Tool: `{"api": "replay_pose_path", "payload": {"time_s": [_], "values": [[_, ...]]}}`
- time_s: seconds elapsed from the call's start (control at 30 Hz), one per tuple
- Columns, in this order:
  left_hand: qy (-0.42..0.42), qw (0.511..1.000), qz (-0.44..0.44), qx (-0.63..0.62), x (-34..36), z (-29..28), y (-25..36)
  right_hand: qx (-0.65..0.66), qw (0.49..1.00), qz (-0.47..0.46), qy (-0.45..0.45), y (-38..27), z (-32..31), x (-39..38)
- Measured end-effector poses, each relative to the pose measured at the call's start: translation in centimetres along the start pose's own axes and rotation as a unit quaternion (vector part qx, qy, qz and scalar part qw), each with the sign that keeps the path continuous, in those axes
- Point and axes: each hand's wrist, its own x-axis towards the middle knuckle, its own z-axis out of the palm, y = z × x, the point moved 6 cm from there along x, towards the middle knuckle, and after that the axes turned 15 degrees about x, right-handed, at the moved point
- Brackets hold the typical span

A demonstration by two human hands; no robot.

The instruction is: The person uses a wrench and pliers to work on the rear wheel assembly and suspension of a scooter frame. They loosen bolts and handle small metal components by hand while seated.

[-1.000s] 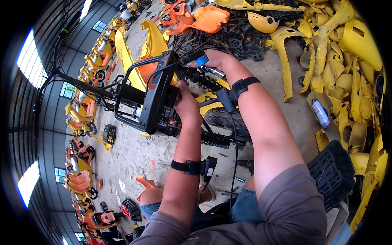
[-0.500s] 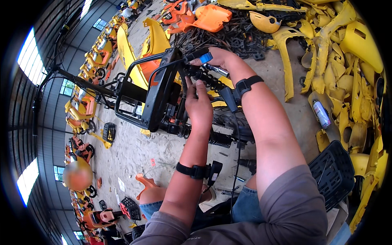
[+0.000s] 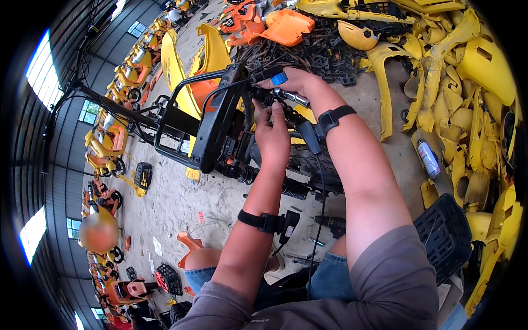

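A black scooter frame [image 3: 212, 132] with a tubular rack stands tilted before me. My left hand [image 3: 272, 132] reaches to the upper end of a black coil-spring shock absorber [image 3: 267, 98], its thumb and fingers drawn together there; what lies between them is hidden. Just beyond it, my right hand [image 3: 291, 80] is curled at the frame's far corner, beside a black piece with a blue part [image 3: 279, 78]. A shiny metal cylinder [image 3: 295, 98] shows under that wrist; my fingers hide what they grip. Below lies a second shock absorber [image 3: 297, 188], nearer to me.
Yellow body panels [image 3: 440, 104] pile up on the right, with a spray can [image 3: 429, 159] among them. Dark metal parts [image 3: 319, 55] and orange panels [image 3: 286, 26] lie at the back. A black basket [image 3: 444, 236] is near my right elbow; a drill [image 3: 331, 224] lies near my knees.
My left fingers have curled in closer to the shock absorber's upper end. The metal cylinder by my right wrist has shifted slightly. The whole view has turned a little.
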Motion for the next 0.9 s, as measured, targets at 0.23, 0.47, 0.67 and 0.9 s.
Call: {"api": "replay_pose_path", "payload": {"time_s": [0.23, 0.47, 0.67, 0.9], "values": [[-0.024, 0.992, -0.120, -0.034, -1.6, -2.1, 0.9, 0.062, 0.998, -0.013, 0.008, 0.3, -0.3, 0.2], [-0.111, 0.964, -0.205, -0.128, -6.2, -4.3, 1.7, 0.169, 0.971, -0.024, 0.168, -2.5, -2.0, -2.5], [-0.296, 0.880, -0.314, -0.199, -9.9, -5.9, -3.5, 0.073, 0.980, -0.092, 0.163, -2.9, -5.7, -5.1], [-0.538, 0.774, -0.297, -0.154, -17.6, -5.5, -11.4, -0.018, 0.988, 0.032, 0.149, -8.1, -2.1, -13.9]]}}
